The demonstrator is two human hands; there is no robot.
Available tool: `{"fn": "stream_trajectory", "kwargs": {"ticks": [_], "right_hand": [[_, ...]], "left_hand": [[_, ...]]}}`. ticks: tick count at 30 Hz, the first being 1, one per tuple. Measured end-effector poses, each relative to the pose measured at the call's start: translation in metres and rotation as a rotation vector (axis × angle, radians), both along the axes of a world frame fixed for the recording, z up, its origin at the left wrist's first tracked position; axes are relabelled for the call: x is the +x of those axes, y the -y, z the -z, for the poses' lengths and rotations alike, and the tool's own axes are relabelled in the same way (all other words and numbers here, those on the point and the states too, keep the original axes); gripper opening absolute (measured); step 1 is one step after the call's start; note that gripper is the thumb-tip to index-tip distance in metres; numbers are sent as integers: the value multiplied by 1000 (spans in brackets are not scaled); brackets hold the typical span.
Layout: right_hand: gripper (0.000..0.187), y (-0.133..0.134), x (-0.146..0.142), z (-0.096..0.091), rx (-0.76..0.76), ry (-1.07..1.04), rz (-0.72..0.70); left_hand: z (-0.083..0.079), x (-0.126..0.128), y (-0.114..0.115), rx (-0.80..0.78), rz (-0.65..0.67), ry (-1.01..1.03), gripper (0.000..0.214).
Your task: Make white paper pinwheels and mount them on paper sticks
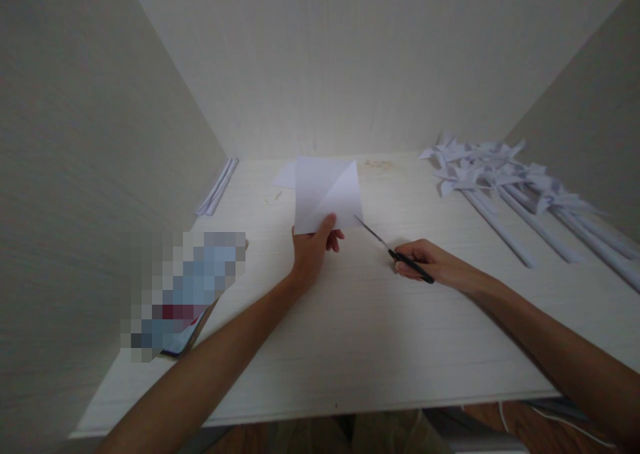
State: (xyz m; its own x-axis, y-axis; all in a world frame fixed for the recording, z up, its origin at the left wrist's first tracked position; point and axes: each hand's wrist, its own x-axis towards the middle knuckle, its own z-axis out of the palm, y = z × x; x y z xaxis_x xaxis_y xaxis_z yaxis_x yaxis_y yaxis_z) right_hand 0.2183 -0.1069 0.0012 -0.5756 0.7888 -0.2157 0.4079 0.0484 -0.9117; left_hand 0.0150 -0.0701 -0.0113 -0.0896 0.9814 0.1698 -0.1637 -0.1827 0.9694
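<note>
My left hand [313, 249] pinches the lower edge of a white sheet of paper [323, 191], folded along a diagonal, and holds it up above the pale wooden desk [350, 334]. My right hand [433, 262] is closed round the black handles of a pair of scissors [395, 252]. The thin blades point up and left, and their tip reaches the paper's lower right corner.
A pile of white paper pinwheels on rolled paper sticks [520, 187] lies at the back right. Rolled paper strips [217, 187] rest against the left wall. A blurred-out flat object [185, 294] sits at the left. Walls enclose the desk on three sides.
</note>
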Motion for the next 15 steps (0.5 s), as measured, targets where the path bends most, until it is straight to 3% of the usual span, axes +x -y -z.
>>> {"fn": "stream_trajectory", "kwargs": {"ticks": [15], "right_hand": [[40,1,-1,-2,11,40,-2]], "left_hand": [[-1,0,2,-7,63,-57,34]]}}
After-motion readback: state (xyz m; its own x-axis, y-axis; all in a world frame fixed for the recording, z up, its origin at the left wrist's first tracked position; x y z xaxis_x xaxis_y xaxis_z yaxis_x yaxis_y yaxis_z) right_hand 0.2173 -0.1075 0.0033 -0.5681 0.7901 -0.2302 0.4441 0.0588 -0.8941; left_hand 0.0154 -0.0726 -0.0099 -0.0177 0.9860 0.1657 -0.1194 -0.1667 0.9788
